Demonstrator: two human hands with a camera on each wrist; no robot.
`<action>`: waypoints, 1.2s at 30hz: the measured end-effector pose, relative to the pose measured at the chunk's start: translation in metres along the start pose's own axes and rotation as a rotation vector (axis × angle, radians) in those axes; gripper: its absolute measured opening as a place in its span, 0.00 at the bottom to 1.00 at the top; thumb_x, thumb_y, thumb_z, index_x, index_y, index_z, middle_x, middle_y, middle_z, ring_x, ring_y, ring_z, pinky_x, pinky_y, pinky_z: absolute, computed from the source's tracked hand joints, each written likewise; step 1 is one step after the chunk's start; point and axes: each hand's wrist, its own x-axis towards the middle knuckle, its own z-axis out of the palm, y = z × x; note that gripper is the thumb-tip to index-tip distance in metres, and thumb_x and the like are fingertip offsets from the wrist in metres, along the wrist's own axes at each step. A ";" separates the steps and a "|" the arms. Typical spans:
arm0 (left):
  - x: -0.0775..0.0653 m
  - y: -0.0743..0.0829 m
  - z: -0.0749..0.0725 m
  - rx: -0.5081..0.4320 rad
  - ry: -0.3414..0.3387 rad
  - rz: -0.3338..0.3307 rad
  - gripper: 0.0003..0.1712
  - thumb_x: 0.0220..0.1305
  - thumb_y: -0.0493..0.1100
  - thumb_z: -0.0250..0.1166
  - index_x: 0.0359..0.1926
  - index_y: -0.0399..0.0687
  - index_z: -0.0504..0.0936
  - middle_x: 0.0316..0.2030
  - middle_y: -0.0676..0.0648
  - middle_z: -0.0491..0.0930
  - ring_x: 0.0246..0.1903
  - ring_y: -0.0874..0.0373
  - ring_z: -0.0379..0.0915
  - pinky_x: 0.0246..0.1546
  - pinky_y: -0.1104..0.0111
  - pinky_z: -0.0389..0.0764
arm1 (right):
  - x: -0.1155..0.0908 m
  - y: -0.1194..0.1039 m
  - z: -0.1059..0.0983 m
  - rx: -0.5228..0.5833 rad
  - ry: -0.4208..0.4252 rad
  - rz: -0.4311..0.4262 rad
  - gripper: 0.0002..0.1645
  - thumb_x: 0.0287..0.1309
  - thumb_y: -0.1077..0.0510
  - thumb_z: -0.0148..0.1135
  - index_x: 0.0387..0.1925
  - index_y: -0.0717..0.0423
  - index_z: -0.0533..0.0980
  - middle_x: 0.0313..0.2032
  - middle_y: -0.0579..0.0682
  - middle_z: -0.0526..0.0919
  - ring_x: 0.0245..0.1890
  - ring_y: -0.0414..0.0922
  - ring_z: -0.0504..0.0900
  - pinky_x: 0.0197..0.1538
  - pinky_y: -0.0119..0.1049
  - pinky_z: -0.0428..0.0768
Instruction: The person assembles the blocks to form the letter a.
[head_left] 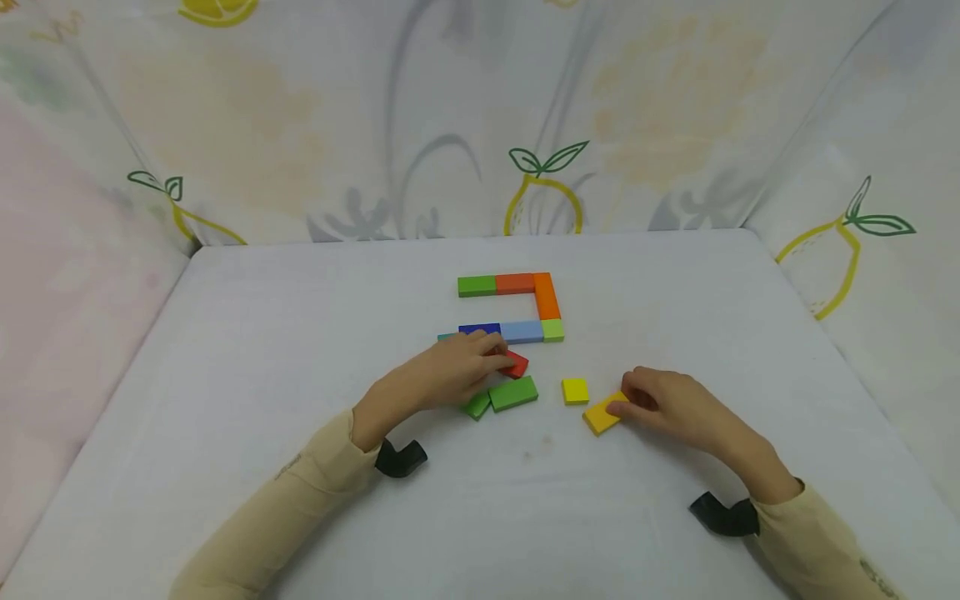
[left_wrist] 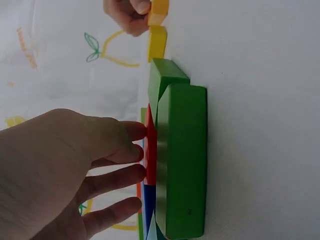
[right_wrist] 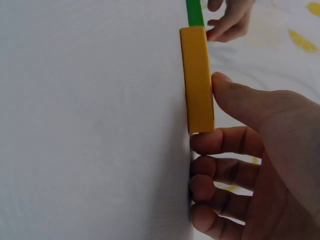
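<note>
My left hand has its fingertips and thumb at a red block, which lies askew, partly covered by the fingers. Close below that hand are a green block and another green block, its far end hidden by the hand. On the right, my right hand holds the near end of a yellow-orange block. Its thumb presses the top face and its index finger meets the end, as the right wrist view shows. A small yellow square block lies just left of that block.
Farther back, blocks join in an angular shape: green, red-orange, orange, lime, light blue, dark blue and a partly hidden teal one. A white-covered table meets patterned cloth walls.
</note>
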 end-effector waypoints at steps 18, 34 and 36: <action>-0.003 0.006 -0.006 0.006 -0.077 -0.026 0.19 0.68 0.39 0.54 0.59 0.53 0.76 0.57 0.48 0.74 0.56 0.53 0.72 0.62 0.55 0.67 | -0.003 -0.012 0.009 -0.028 -0.029 -0.094 0.18 0.59 0.41 0.59 0.16 0.39 0.73 0.21 0.36 0.63 0.20 0.29 0.61 0.25 0.23 0.61; -0.005 0.018 -0.001 -0.001 0.006 0.084 0.19 0.67 0.42 0.58 0.58 0.56 0.76 0.56 0.54 0.75 0.58 0.59 0.71 0.58 0.58 0.72 | 0.024 -0.015 -0.007 0.033 -0.038 -0.128 0.06 0.62 0.48 0.59 0.34 0.44 0.76 0.27 0.34 0.74 0.28 0.32 0.71 0.33 0.27 0.74; -0.009 0.021 0.002 0.012 0.032 0.083 0.18 0.66 0.44 0.59 0.57 0.57 0.77 0.55 0.54 0.76 0.57 0.58 0.71 0.57 0.59 0.72 | 0.034 -0.019 -0.009 0.038 -0.020 -0.197 0.06 0.62 0.52 0.60 0.39 0.46 0.77 0.34 0.35 0.77 0.33 0.33 0.75 0.39 0.30 0.78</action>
